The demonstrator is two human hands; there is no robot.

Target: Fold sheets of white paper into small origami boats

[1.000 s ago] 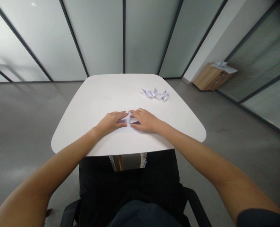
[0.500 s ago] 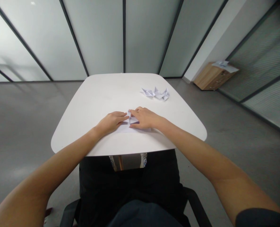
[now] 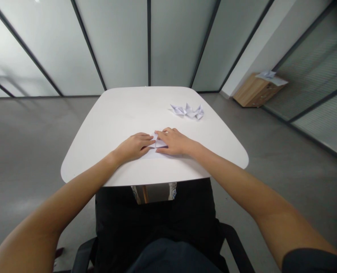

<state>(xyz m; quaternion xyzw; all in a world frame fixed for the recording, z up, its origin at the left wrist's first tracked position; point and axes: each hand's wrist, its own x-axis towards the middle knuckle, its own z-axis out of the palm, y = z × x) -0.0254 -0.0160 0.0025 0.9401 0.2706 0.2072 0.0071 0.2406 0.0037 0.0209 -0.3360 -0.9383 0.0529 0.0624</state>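
The left hand [image 3: 134, 148] and right hand [image 3: 174, 142] press flat, grips spread and unpinched, on a folded white paper sheet [image 3: 159, 143] atop the rounded white desk [image 3: 123, 110], with crumpled-looking white paper figures [image 3: 187, 112] farther right.

Soft, even light — edges fisheye-bowed

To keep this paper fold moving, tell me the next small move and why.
Probably run a finger along the crease: the left hand and right hand both press the folded white paper, and a pointed flap shows between them, perhaps not yet sharply creased.
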